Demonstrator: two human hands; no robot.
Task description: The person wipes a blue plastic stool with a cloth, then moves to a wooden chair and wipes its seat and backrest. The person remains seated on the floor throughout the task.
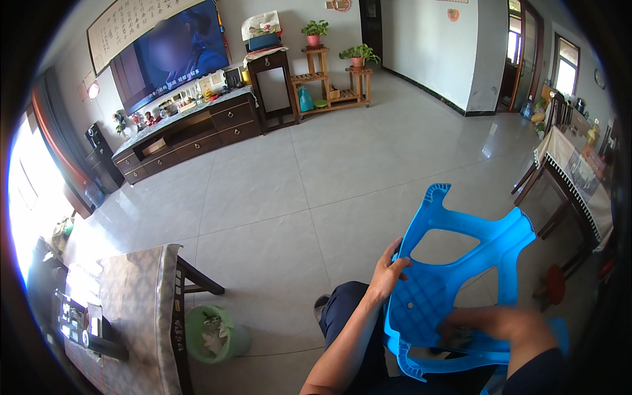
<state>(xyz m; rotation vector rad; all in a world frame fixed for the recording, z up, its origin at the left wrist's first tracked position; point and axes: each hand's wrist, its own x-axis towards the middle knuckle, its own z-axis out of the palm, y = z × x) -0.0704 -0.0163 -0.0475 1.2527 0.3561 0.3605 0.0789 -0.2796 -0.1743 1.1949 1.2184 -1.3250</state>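
A blue plastic stool [424,296] lies tipped across the person's lap, its hollow underside and legs facing the camera. My left hand [392,269] grips the stool's left edge, with the thumb on the near face and the fingers around the rim. My right hand [456,326] is blurred and reaches inside the underside, near the ribbed seat panel. Whether it holds anything cannot be told. Another blue plastic part shows at the lower right, behind the right forearm.
A cloth-covered table [133,306] stands at the lower left, beside a green waste bin [237,340] with paper in it. A covered dining table [575,173] and a red round stool [555,285] are at the right. A dark TV cabinet [197,143] and wooden plant stand [328,91] line the far wall.
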